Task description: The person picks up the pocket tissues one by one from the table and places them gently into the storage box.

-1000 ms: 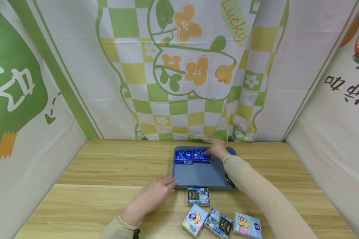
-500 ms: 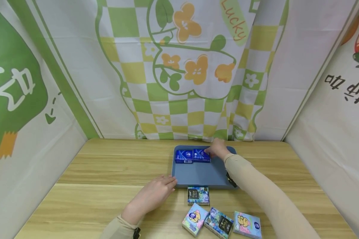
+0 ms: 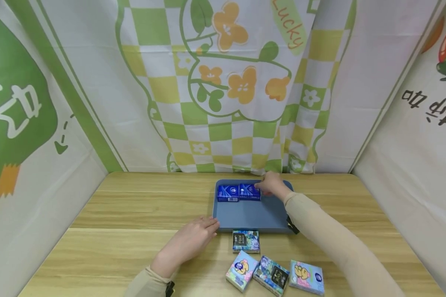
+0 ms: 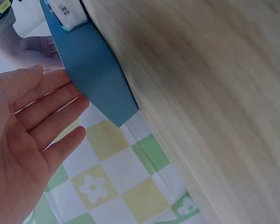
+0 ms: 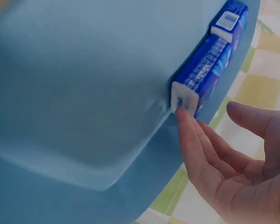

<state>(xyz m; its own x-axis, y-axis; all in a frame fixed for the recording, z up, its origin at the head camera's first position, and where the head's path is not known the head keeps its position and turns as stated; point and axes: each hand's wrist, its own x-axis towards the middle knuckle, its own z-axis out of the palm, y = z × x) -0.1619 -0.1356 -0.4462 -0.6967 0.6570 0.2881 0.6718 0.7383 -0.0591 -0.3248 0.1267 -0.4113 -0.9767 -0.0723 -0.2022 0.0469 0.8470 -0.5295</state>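
Note:
Two blue tissue packs (image 3: 228, 193) lie side by side along the back left of a shallow blue-grey tray (image 3: 250, 216). My right hand (image 3: 273, 184) reaches over the tray's back right part. In the right wrist view, a fingertip touches the white end of the nearer blue pack (image 5: 200, 70), with fingers nearly straight and the thumb apart. My left hand (image 3: 189, 240) has its extended fingers against the tray's front left corner; the left wrist view shows them touching the outer wall (image 4: 100, 74).
In front of the tray lies a dark floral tissue pack (image 3: 246, 241). Closer to me are a pastel cartoon pack (image 3: 241, 270), another floral pack (image 3: 270, 275) and another cartoon pack (image 3: 307, 277). A checkered cloth (image 3: 223, 136) hangs behind the wooden table (image 3: 141, 206).
The view has shifted slightly. My right forearm has edged a little to the right, while its hand stays at the blue pack's end. The left hand and the packs have not visibly moved.

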